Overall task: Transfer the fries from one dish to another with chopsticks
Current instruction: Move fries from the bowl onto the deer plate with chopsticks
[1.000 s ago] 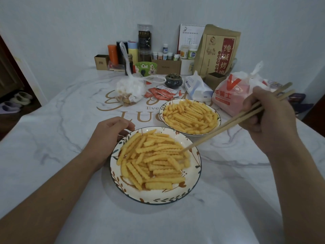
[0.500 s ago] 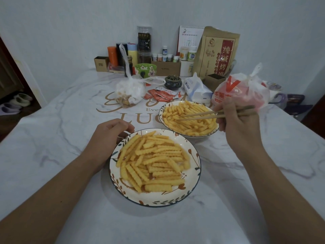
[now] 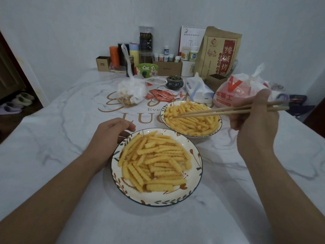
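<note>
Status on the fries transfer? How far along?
Done: cannot tell; both the near plate and the far bowl hold big piles of fries, so neither reads as emptied.
In hand: right hand grips the chopsticks, tips down among the far bowl's fries; no fry visibly lifted. Left hand rests at the plate's rim.
Left: most of the moving, by the look of it.

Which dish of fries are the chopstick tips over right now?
The far dish, beside the red-and-white bag. The chopsticks reach over its fries; the near floral-rimmed dish has none over it.
</note>
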Demonstrator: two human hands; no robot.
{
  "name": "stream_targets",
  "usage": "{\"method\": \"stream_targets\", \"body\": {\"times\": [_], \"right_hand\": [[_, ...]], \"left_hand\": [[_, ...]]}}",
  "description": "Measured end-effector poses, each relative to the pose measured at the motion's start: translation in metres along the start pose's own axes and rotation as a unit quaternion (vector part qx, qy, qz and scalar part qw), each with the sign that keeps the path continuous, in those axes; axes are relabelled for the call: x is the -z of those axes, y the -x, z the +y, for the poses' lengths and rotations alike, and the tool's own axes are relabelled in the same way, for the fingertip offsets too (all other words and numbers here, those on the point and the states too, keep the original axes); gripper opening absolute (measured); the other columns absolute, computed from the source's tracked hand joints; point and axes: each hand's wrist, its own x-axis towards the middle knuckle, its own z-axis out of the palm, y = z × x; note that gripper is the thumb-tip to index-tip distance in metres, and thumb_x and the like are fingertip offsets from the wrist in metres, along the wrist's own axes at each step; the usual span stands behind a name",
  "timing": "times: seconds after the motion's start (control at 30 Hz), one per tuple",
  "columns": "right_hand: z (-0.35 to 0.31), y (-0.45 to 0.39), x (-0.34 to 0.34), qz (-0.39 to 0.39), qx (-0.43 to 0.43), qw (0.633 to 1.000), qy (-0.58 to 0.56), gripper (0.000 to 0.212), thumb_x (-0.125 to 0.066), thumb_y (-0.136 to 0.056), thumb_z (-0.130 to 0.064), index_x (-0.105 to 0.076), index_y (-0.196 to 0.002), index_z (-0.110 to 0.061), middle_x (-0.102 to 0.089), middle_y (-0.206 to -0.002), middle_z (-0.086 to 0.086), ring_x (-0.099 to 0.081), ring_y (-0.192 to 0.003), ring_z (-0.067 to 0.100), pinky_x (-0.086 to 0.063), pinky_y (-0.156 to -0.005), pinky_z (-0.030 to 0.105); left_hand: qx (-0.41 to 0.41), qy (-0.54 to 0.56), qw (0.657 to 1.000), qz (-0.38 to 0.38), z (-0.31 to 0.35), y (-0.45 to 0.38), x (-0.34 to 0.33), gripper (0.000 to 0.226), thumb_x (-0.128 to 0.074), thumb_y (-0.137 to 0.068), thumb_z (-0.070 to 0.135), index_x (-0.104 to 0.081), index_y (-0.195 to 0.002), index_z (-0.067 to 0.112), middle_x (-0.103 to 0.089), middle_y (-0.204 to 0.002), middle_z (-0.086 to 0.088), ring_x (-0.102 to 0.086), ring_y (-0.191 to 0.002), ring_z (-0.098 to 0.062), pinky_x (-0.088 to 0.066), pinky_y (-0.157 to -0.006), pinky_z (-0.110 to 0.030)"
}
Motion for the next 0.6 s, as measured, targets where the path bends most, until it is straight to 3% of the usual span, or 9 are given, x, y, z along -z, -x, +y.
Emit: {"method": "stream_targets", "body": {"times": [0.1,0.2,0.37,0.47,0.6], "right_hand": [[-0.01,0.003,-0.004,-0.036,-0.11,0.985,-0.125,0.071,-0.038,-0.108,-0.043,-0.067,-0.047,-0.02,-0.059,-0.055,0.002,-0.047,-0.049,0.014,-0.033,-0.044,0.023],[-0.006,0.015,-0.012,-0.113,-0.168,0.968,-0.147,0.067,-0.039,-0.106,-0.046,-0.064,-0.052,-0.015,-0.049,-0.054,0.004,-0.045,-0.046,0.014,-0.032,-0.042,0.021],[0.006,0.04,-0.027,-0.237,-0.169,0.955,-0.055,0.064,-0.036,-0.107,-0.045,-0.066,-0.062,-0.011,-0.052,-0.053,0.013,-0.045,-0.041,0.022,-0.034,-0.04,0.025],[0.008,0.045,-0.032,-0.249,-0.154,0.956,-0.028,0.062,-0.039,-0.105,-0.046,-0.068,-0.063,-0.011,-0.053,-0.053,0.014,-0.045,-0.04,0.022,-0.035,-0.039,0.024],[0.004,0.04,-0.03,-0.233,-0.136,0.963,-0.008,0.058,-0.045,-0.103,-0.045,-0.069,-0.059,-0.017,-0.052,-0.054,0.011,-0.043,-0.042,0.019,-0.034,-0.038,0.024]], "left_hand": [[0.021,0.05,0.998,0.035,0.003,-0.001,0.0,0.029,-0.053,-0.1,0.018,-0.077,-0.087,0.009,-0.073,-0.084,-0.015,-0.067,-0.074,-0.028,-0.054,-0.071,-0.037],[0.023,0.093,0.994,0.049,0.005,-0.002,0.002,0.032,-0.051,-0.098,0.014,-0.077,-0.08,0.012,-0.076,-0.08,-0.005,-0.067,-0.078,-0.029,-0.054,-0.072,-0.037],[0.023,0.102,0.994,0.04,0.005,-0.001,0.003,0.038,-0.051,-0.098,0.015,-0.078,-0.072,0.017,-0.075,-0.08,-0.007,-0.065,-0.08,-0.032,-0.052,-0.081,-0.045],[0.024,0.096,0.994,0.038,0.005,-0.001,0.003,0.038,-0.052,-0.098,0.017,-0.078,-0.071,0.018,-0.075,-0.08,-0.007,-0.065,-0.08,-0.032,-0.052,-0.081,-0.045],[0.02,0.081,0.996,0.031,0.003,-0.002,0.003,0.029,-0.052,-0.099,0.018,-0.075,-0.086,0.007,-0.074,-0.08,-0.006,-0.064,-0.08,-0.03,-0.052,-0.078,-0.043]]}}
